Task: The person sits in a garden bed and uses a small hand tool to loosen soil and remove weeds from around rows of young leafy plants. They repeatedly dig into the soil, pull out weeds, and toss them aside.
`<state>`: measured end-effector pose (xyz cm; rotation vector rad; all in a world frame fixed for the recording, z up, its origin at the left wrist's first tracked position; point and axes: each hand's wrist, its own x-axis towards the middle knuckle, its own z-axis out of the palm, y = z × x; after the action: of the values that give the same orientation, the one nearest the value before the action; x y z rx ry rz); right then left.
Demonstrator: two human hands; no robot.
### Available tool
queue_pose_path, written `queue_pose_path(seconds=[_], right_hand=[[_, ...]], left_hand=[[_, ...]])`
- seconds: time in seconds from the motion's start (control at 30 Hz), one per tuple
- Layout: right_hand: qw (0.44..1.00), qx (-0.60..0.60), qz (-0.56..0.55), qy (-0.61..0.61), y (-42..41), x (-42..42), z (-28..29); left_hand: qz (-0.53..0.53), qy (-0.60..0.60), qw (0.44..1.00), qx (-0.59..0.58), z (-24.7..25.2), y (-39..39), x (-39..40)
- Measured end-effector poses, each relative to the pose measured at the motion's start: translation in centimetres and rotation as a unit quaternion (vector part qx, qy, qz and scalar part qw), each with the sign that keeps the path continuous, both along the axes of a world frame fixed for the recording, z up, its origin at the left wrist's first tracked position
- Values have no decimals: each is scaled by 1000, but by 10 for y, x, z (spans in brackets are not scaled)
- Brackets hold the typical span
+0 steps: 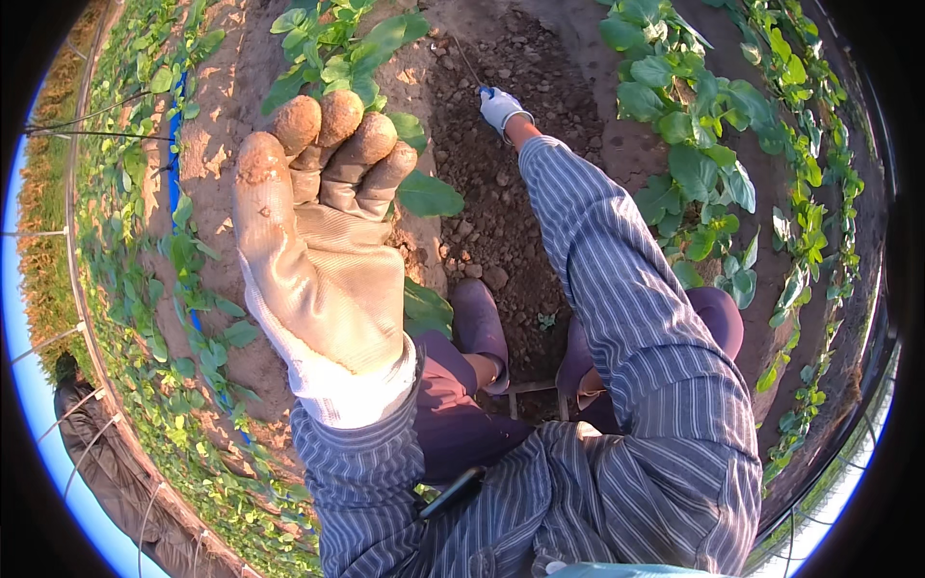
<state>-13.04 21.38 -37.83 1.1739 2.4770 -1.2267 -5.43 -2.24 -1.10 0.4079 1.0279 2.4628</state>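
My left hand point(329, 267) is raised close to the camera in a soil-stained work glove. Its palm faces me, empty, with the fingers partly curled. Farther off, my right hand point(501, 110), in a pale glove with blue at the fingers, is closed around the end of a thin rod-like tool point(468, 63). That tool slants up and left over the loose soil of the furrow point(520, 188); its far end is not clear. Behind my left hand grows a leafy green plant point(430, 193), partly hidden by it.
Leafy crop rows point(697, 152) border the furrow. My purple boots point(480, 318) stand in it, near a thin frame point(533, 388). A blue hose point(175, 144) runs along the left bed. Curved poles point(92, 396) line the left edge. A dark flat object point(454, 495) rests at my waist.
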Motion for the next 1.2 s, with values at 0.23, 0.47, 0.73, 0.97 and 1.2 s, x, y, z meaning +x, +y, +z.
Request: queue_pose_path(seconds=[0.23,0.47,0.73,0.97,1.2], right_hand=[[985,74,87,-131,17,62,15],[973,116,113,-163,26,127,16],[971,129,62,-191,24,214,25],[960,150,37,-234,21,276,39],[950,172,18,-260,-2,322,57]], left_hand=[[37,-33,998,-48,5,13,9],[42,3,997,-66,8,12,21],[60,37,997,-22,0,16,21],[69,27,997,-15,-2,14,15],[99,11,995,32,-3,1,6]])
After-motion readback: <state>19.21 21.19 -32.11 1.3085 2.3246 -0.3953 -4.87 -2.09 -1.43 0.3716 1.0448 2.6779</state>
